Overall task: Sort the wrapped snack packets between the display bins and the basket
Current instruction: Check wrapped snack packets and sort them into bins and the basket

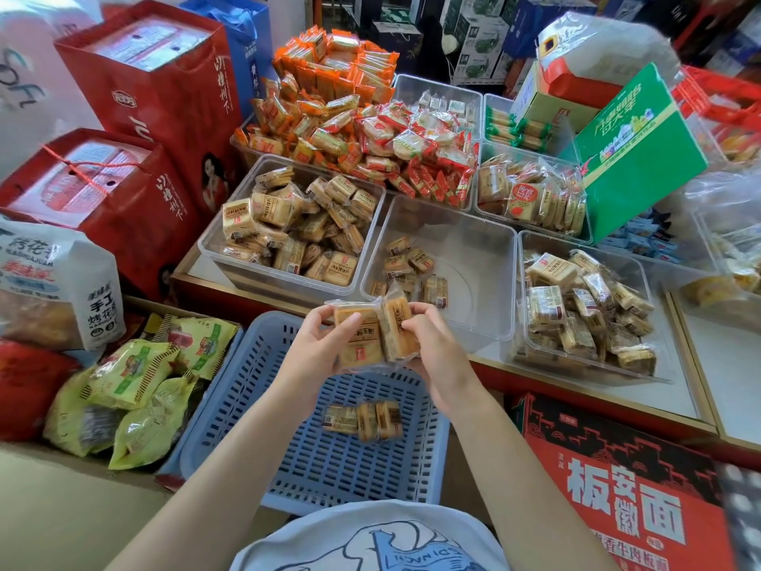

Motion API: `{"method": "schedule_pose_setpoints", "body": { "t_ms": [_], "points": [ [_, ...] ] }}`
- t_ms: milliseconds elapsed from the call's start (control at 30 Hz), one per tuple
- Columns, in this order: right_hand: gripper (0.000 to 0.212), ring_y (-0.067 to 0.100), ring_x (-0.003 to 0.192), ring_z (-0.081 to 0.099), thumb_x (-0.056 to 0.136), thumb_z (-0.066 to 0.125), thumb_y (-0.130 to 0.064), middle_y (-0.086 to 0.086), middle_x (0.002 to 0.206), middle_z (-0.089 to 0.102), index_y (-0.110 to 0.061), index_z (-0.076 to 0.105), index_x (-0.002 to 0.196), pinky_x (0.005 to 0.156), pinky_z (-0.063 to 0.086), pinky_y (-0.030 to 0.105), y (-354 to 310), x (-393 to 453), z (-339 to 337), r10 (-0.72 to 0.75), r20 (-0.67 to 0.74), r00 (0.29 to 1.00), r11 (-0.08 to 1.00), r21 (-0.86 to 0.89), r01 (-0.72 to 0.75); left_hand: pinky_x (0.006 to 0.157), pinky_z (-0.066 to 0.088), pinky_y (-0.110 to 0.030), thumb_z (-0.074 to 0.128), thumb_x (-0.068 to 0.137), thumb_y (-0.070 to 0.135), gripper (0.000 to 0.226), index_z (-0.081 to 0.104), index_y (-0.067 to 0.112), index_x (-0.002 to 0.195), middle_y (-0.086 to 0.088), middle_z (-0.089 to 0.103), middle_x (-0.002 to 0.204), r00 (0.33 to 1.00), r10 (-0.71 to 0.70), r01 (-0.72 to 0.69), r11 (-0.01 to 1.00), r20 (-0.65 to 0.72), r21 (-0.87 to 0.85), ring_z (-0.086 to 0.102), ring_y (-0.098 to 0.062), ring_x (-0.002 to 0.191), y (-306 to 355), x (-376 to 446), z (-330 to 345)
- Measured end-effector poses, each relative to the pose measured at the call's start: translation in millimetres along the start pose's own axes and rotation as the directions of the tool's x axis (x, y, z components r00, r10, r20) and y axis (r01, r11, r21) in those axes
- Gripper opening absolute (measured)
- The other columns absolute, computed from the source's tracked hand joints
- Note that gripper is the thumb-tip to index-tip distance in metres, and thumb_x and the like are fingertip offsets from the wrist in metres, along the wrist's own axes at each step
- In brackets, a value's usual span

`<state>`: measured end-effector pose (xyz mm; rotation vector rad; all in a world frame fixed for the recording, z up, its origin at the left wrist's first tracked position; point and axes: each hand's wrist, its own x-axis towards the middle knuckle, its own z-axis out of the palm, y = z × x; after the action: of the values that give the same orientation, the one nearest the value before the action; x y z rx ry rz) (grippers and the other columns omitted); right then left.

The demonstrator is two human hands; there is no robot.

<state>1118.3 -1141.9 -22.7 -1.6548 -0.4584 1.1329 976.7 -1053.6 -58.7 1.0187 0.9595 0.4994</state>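
Packets (372, 335), a small stack, held above the blue basket (263, 389): left hand (317, 344) and right hand (428, 344) both pinching the wrappers. Risk: slick film could let one slide loose, dropping into the basket unsorted.

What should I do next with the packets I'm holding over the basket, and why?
Probably part the two hands so each carries one packet. The left hand and right hand both grip the held packets together above the blue basket, where three packets already lie. The near-empty clear bin sits just ahead, so separating them lets each go its own way.
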Motion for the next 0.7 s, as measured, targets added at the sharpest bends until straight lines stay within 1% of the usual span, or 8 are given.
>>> {"method": "schedule_pose_setpoints", "body": {
  "t_ms": [100,167,267,333,433,500,600,700],
  "points": [
    [0.036,0.041,0.117,0.062,0.107,0.033,-0.022,0.026,0.126,0.065,-0.01,0.058,0.13,0.1,0.05,0.06,2,2,0,0.054,0.017,0.998,0.968,0.243,-0.056,0.072,0.06,-0.031,0.076,0.082,0.042,0.063,0.053,0.014,0.133,-0.008,0.075,0.111,0.999,-0.051,0.053,0.996,0.015,-0.078,0.076,-0.019,0.091,4,1,0],
    [0.042,0.04,0.106,0.065,0.108,0.031,-0.025,0.027,0.127,0.066,-0.006,0.06,0.132,0.096,0.052,0.057,-1,0,-3,0.086,0.036,0.996,0.923,0.374,-0.093,0.065,0.058,-0.029,0.085,0.074,0.052,0.072,0.057,0.013,0.127,-0.006,0.073,0.102,0.995,-0.084,0.09,0.989,0.055,-0.119,0.073,-0.016,0.079,8,1,-2],
    [0.045,0.034,0.102,0.066,0.105,0.043,-0.037,0.024,0.126,0.067,-0.007,0.061,0.134,0.085,0.057,0.043,-5,-2,-6,0.056,0.093,0.994,0.917,0.389,-0.088,0.048,0.046,-0.02,0.083,0.064,0.05,0.048,0.071,0.018,0.097,-0.002,0.061,0.079,0.979,-0.092,0.128,0.972,0.181,-0.199,0.058,-0.012,0.062,10,2,-5],
    [0.048,0.035,0.105,0.068,0.099,0.058,-0.034,0.026,0.128,0.065,-0.004,0.055,0.137,0.09,0.057,0.045,-7,-3,-5,0.044,0.114,0.993,0.909,0.408,-0.087,0.044,0.043,-0.018,0.079,0.071,0.042,0.04,0.068,0.014,0.097,-0.003,0.061,0.078,0.967,-0.1,0.173,0.933,0.235,-0.314,0.056,-0.011,0.061,13,0,-3],
    [0.045,0.041,0.119,0.064,0.099,0.06,-0.019,0.029,0.134,0.06,0.001,0.048,0.139,0.108,0.045,0.062,-5,2,-3,0.048,0.092,0.995,0.873,0.479,-0.087,0.067,0.056,-0.029,0.061,0.092,0.043,0.048,0.064,0.005,0.12,-0.012,0.073,0.098,0.956,-0.138,0.232,0.895,0.258,-0.381,0.067,-0.019,0.08,19,0,-1],
    [0.039,0.036,0.117,0.064,0.102,0.057,-0.018,0.027,0.13,0.063,0.0,0.051,0.136,0.106,0.047,0.062,-5,5,-2,0.042,0.057,0.998,0.862,0.502,-0.065,0.086,0.054,-0.04,0.05,0.1,0.046,0.054,0.064,0.004,0.131,-0.017,0.072,0.113,0.956,-0.166,0.254,0.88,0.24,-0.402,0.067,-0.025,0.095,20,2,-1],
    [0.034,0.029,0.107,0.068,0.104,0.054,-0.02,0.018,0.117,0.069,-0.003,0.055,0.133,0.084,0.061,0.046,-6,8,-5,0.026,0.026,0.999,0.857,0.515,-0.036,0.083,0.056,-0.041,0.041,0.104,0.044,0.055,0.062,0.004,0.134,-0.013,0.074,0.106,0.964,-0.191,0.254,0.87,0.185,-0.423,0.07,-0.022,0.085,20,5,-2],
    [0.032,0.027,0.103,0.069,0.104,0.054,-0.021,0.017,0.116,0.07,-0.005,0.056,0.132,0.072,0.061,0.039,-7,10,-7,0.035,0.018,0.999,0.852,0.522,-0.039,0.079,0.057,-0.04,0.039,0.105,0.042,0.051,0.064,0.004,0.13,-0.012,0.073,0.102,0.971,-0.179,0.232,0.875,0.16,-0.425,0.069,-0.022,0.082,20,7,0]
  ]
}}
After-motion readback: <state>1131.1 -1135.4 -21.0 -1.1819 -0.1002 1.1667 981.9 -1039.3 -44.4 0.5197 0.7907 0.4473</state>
